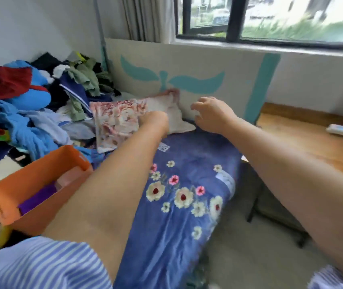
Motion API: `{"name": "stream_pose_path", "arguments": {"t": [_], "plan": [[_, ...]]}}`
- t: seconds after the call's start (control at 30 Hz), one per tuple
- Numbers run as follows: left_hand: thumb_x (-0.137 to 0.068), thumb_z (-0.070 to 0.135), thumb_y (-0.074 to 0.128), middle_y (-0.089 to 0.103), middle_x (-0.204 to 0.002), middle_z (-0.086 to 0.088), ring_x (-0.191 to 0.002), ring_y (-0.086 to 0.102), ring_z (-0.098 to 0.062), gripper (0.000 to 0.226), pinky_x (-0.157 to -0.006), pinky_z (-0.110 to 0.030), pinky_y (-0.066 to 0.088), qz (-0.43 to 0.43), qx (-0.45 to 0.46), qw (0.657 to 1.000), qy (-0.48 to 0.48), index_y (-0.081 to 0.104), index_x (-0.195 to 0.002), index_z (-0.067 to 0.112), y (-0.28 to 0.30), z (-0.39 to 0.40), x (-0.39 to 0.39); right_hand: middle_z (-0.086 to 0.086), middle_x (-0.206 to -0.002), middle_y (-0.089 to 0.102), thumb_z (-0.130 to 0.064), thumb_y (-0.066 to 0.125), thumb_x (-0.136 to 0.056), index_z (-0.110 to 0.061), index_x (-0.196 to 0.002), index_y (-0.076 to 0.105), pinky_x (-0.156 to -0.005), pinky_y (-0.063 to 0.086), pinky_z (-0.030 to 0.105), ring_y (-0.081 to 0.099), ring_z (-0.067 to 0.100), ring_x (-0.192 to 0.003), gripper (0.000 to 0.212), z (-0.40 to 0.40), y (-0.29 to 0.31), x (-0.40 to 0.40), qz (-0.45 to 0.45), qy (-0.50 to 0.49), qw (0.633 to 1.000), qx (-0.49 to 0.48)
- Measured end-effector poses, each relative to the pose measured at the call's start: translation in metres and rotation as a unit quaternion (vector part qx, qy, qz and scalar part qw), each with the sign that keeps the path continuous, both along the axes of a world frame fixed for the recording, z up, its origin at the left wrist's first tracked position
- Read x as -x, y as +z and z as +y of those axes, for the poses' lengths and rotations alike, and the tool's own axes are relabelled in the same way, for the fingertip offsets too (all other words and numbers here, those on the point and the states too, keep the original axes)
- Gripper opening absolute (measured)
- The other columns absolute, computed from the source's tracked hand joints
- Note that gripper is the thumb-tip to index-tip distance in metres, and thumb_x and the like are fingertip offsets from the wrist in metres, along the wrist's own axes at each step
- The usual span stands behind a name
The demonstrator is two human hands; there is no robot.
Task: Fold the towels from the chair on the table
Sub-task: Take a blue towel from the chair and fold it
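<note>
A pink-and-white floral towel (pixel 114 119) lies folded into a rough rectangle, its patterned face up, under and to the left of the left hand (pixel 153 120), whose fingers press on its right part. A paler, plain-looking part of it (pixel 172 109), with a frilled pink edge at the top, spreads out beyond that hand and ends in a corner just below the right hand (pixel 210 113), which hovers over it with fingers loosely curled.
</note>
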State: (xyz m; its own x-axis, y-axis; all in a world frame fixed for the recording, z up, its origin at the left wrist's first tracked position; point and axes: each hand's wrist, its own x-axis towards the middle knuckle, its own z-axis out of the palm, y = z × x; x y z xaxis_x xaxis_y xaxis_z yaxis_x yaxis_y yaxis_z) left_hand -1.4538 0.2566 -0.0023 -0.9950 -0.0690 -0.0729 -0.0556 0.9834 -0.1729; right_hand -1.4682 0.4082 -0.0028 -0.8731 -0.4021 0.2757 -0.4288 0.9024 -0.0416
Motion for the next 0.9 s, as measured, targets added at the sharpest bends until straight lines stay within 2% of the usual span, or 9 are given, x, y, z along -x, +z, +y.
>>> {"name": "stream_pose_path", "arguments": {"t": [0.13,0.23,0.37,0.43,0.57,0.67,0.73,0.83,0.9], "plan": [[-0.087,0.013,0.049,0.052,-0.131,-0.01,-0.123,0.048,-0.028,0.035,-0.095,-0.036,0.043,0.021,-0.014,0.988,-0.155,0.054,-0.122,0.011,0.009,0.149,-0.01,0.015,-0.126,0.052,-0.015,0.047,-0.087,-0.01,-0.122,0.053,-0.097,0.042,0.038,0.047,0.031,-0.119,0.036,0.151,0.012,-0.048,-0.007,-0.144,0.99,0.002],[-0.087,0.01,0.046,0.053,-0.128,-0.011,-0.12,0.05,-0.029,0.034,-0.093,-0.036,0.043,0.029,-0.021,0.97,-0.239,0.055,-0.119,0.01,0.011,0.236,-0.017,0.014,-0.127,0.051,-0.016,0.046,-0.088,-0.01,-0.124,0.051,-0.097,0.042,0.037,0.046,0.031,-0.12,0.037,0.235,0.014,-0.081,-0.01,-0.219,0.976,0.009],[-0.086,0.007,0.045,0.057,-0.117,-0.01,-0.101,0.055,-0.028,0.027,-0.078,-0.033,0.044,0.025,-0.042,0.936,-0.347,0.06,-0.108,0.01,0.013,0.377,-0.036,0.01,-0.133,0.049,-0.015,0.044,-0.09,-0.012,-0.128,0.049,-0.102,0.039,0.039,0.043,0.027,-0.123,0.039,0.363,0.011,-0.138,-0.019,-0.323,0.946,0.026],[-0.083,0.004,0.044,0.057,-0.111,-0.009,-0.091,0.051,-0.025,0.026,-0.07,-0.031,0.04,0.015,-0.054,0.918,-0.393,0.06,-0.103,0.01,0.012,0.452,-0.049,0.008,-0.133,0.048,-0.014,0.043,-0.091,-0.011,-0.128,0.048,-0.101,0.041,0.04,0.043,0.025,-0.123,0.038,0.429,0.011,-0.168,-0.029,-0.361,0.932,0.034],[-0.083,0.004,0.044,0.058,-0.109,-0.009,-0.088,0.049,-0.026,0.024,-0.068,-0.03,0.039,0.016,-0.086,0.892,-0.443,0.06,-0.101,0.01,0.018,0.573,-0.07,0.011,-0.133,0.05,-0.012,0.043,-0.091,-0.008,-0.128,0.049,-0.1,0.041,0.04,0.043,0.026,-0.124,0.037,0.539,0.016,-0.213,-0.024,-0.402,0.914,0.053],[-0.085,0.005,0.042,0.059,-0.111,-0.011,-0.098,0.055,-0.03,0.026,-0.067,-0.031,0.04,0.007,-0.123,0.871,-0.476,0.06,-0.103,0.008,0.02,0.664,-0.086,0.013,-0.13,0.053,-0.011,0.044,-0.09,-0.007,-0.125,0.051,-0.1,0.04,0.037,0.044,0.028,-0.122,0.036,0.622,0.019,-0.247,-0.01,-0.443,0.894,0.061],[-0.086,0.007,0.043,0.059,-0.107,-0.01,-0.092,0.054,-0.028,0.024,-0.064,-0.031,0.039,0.006,-0.133,0.861,-0.491,0.061,-0.102,0.008,0.019,0.697,-0.092,0.013,-0.13,0.053,-0.01,0.044,-0.089,-0.006,-0.125,0.052,-0.098,0.039,0.035,0.044,0.028,-0.122,0.037,0.657,0.017,-0.261,-0.012,-0.466,0.882,0.071],[-0.088,0.007,0.042,0.053,-0.091,-0.007,-0.079,0.047,-0.023,0.023,-0.055,-0.029,0.036,0.005,-0.137,0.852,-0.505,0.062,-0.1,0.007,0.023,0.752,-0.095,0.012,-0.13,0.053,-0.01,0.044,-0.09,-0.007,-0.125,0.052,-0.095,0.04,0.034,0.045,0.027,-0.122,0.037,0.712,0.017,-0.274,0.004,-0.498,0.863,0.086],[-0.088,0.006,0.042,0.05,-0.086,-0.006,-0.076,0.047,-0.023,0.019,-0.055,-0.028,0.035,0.003,-0.144,0.846,-0.513,0.06,-0.094,0.007,0.026,0.785,-0.093,0.011,-0.131,0.053,-0.011,0.045,-0.09,-0.007,-0.126,0.052,-0.095,0.04,0.033,0.045,0.027,-0.122,0.036,0.744,0.015,-0.275,0.015,-0.514,0.852,0.101]]}}
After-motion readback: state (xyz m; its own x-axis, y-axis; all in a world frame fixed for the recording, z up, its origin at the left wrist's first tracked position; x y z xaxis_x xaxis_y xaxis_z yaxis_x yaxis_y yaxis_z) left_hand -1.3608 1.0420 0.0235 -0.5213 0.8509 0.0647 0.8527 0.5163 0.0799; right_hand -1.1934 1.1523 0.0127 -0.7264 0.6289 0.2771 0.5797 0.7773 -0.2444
